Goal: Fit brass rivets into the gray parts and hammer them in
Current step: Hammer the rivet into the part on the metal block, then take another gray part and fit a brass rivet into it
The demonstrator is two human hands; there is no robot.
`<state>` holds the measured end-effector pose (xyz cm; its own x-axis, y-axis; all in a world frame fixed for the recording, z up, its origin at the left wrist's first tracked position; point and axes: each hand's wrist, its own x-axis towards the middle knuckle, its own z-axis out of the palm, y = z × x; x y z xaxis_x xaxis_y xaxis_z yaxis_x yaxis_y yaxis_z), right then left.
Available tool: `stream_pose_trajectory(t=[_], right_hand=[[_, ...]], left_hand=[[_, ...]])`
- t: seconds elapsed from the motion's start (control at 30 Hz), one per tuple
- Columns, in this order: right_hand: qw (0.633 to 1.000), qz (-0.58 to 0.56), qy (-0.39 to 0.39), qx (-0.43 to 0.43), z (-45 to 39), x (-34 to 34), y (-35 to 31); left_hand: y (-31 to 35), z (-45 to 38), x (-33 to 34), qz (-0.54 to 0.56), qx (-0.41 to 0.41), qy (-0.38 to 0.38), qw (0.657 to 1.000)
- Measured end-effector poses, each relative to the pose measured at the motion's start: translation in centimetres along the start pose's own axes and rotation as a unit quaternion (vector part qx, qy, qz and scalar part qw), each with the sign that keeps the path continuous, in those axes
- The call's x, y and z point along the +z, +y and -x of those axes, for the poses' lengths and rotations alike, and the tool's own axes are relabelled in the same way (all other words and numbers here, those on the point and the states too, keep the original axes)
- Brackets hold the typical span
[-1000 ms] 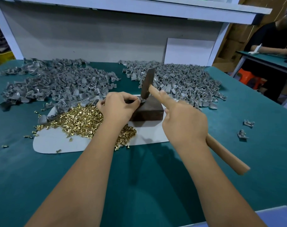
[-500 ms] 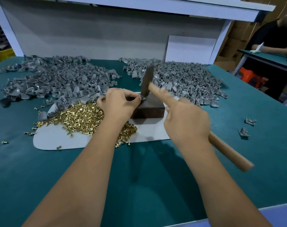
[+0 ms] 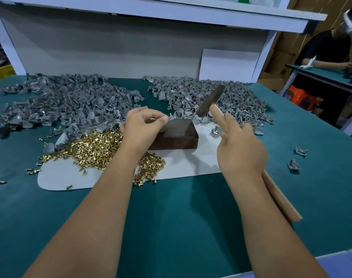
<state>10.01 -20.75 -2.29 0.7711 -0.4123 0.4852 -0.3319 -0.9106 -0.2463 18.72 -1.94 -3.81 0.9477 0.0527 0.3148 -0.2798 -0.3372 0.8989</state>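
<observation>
A gray part (image 3: 173, 116) with a brass rivet sits on the dark block's (image 3: 174, 135) far edge, pinched at the left hand's (image 3: 144, 127) fingertips. Right of those fingers, the right hand (image 3: 240, 146) grips the hammer (image 3: 210, 103), index finger straight along its handle. 2 gray parts (image 3: 297, 157) lie right of that hand.

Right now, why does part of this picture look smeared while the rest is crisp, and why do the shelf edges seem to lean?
Head view: the right hand and hammer show motion blur, the handle doubled; the left hand, brass rivets and dark block stay sharp. The wide lens bends the white shelf and its posts. Soft shadows fall under both forearms.
</observation>
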Motion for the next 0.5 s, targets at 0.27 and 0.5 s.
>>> stream_pose_trajectory(t=[0.27,0.5], right_hand=[[0.998,0.005,-0.063,0.012,-0.1,0.7,0.8],[0.995,0.041,-0.088,-0.007,-0.1,1.0,0.2]], left_hand=[[0.3,0.2,-0.2,0.022,0.037,-0.023,0.999],[0.5,0.3,-0.3,0.014,0.029,-0.019,0.999]])
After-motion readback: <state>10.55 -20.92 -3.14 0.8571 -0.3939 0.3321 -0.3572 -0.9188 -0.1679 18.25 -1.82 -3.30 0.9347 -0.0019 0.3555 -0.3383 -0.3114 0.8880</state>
